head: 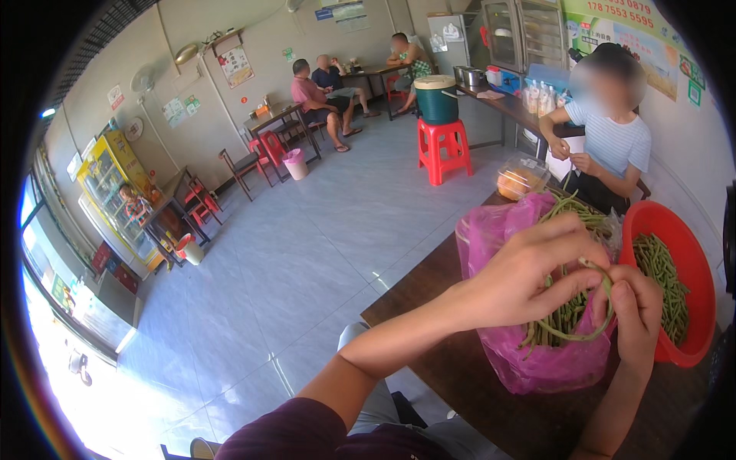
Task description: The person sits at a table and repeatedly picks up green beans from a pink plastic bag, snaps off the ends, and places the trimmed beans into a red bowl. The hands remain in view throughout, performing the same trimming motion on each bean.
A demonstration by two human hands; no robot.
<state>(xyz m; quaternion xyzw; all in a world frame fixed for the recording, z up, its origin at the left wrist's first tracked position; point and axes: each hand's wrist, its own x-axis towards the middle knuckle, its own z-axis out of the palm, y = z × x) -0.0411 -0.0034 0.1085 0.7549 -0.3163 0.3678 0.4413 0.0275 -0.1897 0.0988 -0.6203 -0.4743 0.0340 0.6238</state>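
My left hand [535,276] pinches the upper end of a long green bean [586,335] between thumb and fingers. Close against it on the right, my right hand [635,302] grips the same bean, which curves down in a loop. Both hands are above an open pink plastic bag [494,345] holding many long whole beans [555,325]. Right of the bag stands a red plastic basin [702,287] with many short bean pieces [661,282] in it. More long beans [581,213] lie at the bag's far side, partly hidden by my left hand.
Across the dark wooden table [425,339], a seated person [612,138] handles a bean. A clear plastic box [520,178] with round orange-brown food is near the far edge. Beyond stands a green drink barrel [437,103] on a red stool [443,149]. Other people sit farther back.
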